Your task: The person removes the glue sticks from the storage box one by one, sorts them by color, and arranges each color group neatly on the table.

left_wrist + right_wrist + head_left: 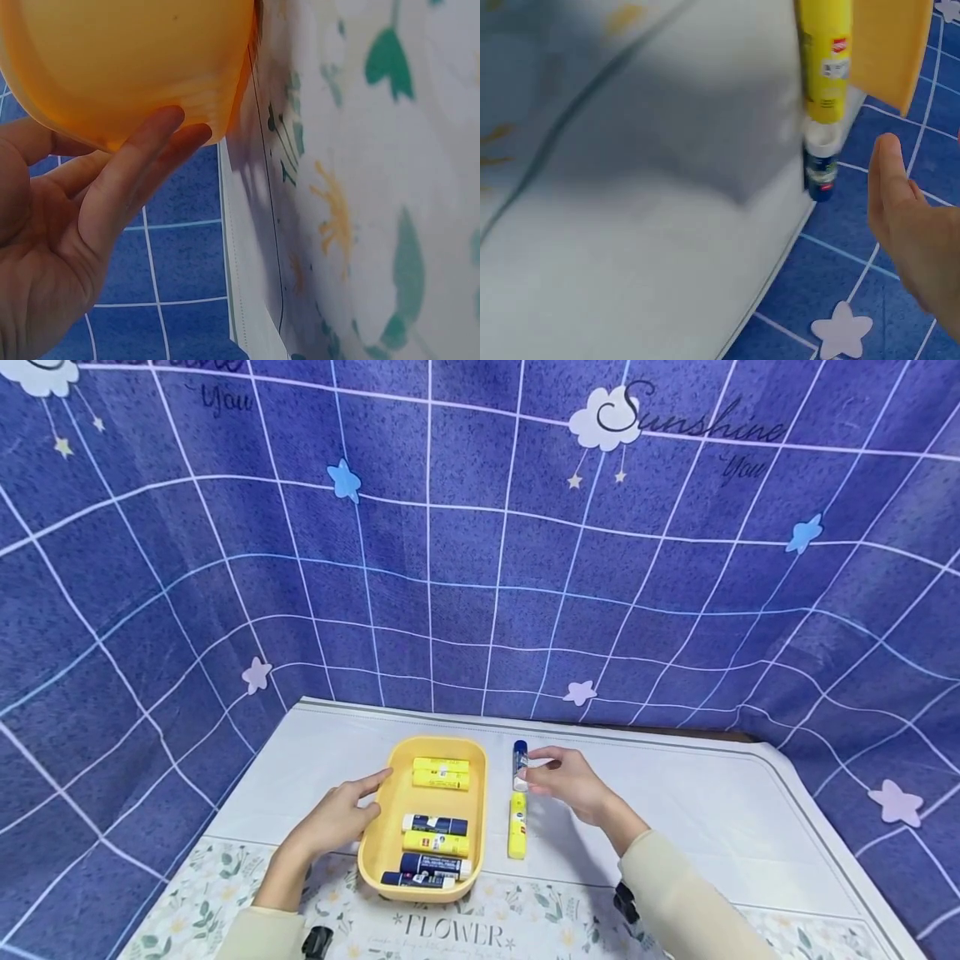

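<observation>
My left hand (pixel 341 814) is at the left rim of a yellow tray (pixel 480 802); its fairly straight fingers touch the tray's outer wall in the left wrist view. Right of the tray, a navy-and-white glue stick (pixel 521 760) lies end to end with a yellow glue stick (pixel 517 827). My right hand (pixel 570 785) is beside the navy one, thumb overlapping it in the head view. From the right wrist, the straight fingers (pixel 891 169) appear apart from it. Inside the tray are yellow glue sticks (pixel 440 773) at the far end and navy ones (pixel 435 865) nearer.
A white cloth (pixel 675 810) with a floral front band covers the table. Behind and at both sides hangs a blue curtain (pixel 465 543) with a grid and stars. Black straps (pixel 317 942) sit at the wrists.
</observation>
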Motion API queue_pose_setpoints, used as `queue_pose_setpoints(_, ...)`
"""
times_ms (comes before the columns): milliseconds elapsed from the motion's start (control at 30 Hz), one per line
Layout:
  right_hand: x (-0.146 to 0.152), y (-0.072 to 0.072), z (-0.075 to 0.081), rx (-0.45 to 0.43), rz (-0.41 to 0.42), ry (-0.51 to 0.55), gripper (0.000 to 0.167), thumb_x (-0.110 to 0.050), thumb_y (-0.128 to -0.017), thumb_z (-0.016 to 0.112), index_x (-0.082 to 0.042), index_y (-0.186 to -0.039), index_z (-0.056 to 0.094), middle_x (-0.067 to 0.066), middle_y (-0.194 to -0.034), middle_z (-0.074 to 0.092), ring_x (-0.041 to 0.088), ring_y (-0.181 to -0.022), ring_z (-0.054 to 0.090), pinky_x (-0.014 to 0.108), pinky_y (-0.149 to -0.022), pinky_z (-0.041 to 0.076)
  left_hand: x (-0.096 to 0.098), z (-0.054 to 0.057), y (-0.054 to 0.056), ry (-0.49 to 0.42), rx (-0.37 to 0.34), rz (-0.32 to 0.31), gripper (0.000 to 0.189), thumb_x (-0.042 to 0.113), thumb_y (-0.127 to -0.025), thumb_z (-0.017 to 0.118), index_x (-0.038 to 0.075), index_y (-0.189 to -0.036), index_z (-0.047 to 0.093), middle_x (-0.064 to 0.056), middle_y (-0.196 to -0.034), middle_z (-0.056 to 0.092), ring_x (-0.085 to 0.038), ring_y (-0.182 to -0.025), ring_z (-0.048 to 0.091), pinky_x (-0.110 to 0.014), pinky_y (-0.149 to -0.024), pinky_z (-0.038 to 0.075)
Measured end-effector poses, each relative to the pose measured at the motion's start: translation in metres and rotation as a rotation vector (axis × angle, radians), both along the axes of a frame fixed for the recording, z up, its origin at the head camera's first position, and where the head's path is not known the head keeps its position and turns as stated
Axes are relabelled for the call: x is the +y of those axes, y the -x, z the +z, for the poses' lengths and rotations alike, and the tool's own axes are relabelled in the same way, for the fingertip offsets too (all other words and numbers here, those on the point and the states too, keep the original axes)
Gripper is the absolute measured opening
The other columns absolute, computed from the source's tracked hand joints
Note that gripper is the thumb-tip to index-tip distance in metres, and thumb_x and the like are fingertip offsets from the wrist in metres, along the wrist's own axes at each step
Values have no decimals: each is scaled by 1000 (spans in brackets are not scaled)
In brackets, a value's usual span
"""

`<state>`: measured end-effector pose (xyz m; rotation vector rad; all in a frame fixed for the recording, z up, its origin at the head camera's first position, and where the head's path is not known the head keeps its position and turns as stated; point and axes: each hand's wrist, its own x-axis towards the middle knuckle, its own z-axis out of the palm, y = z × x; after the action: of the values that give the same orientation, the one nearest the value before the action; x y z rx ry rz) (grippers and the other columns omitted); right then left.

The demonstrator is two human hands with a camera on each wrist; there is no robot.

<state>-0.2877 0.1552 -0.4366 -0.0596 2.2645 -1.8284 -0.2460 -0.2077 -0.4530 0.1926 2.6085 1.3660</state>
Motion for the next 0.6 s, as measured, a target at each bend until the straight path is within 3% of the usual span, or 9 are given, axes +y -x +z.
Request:
queue_pose_setpoints(333, -33, 12, 13, 101, 202, -35, 51, -11, -91, 77, -2, -139, 61, 10, -106, 74, 14, -95, 69, 44, -99, 57, -2, -1, 1, -18, 5, 5, 58, 6, -103, 50, 8, -160, 39, -30, -151, 51, -18, -56, 65, -32, -59, 57)
queue_pose_setpoints(600, -60, 9, 16, 124, 353, -38, 53, -10, -89, 79, -5, -139, 62, 27, -125, 66, 15, -103, 69, 33, -94, 60, -2, -1, -1, -29, 0, 9, 57, 6, -103, 50, 8, -159, 39, -30, -151, 51, -20, -62, 69, -31, -61, 58)
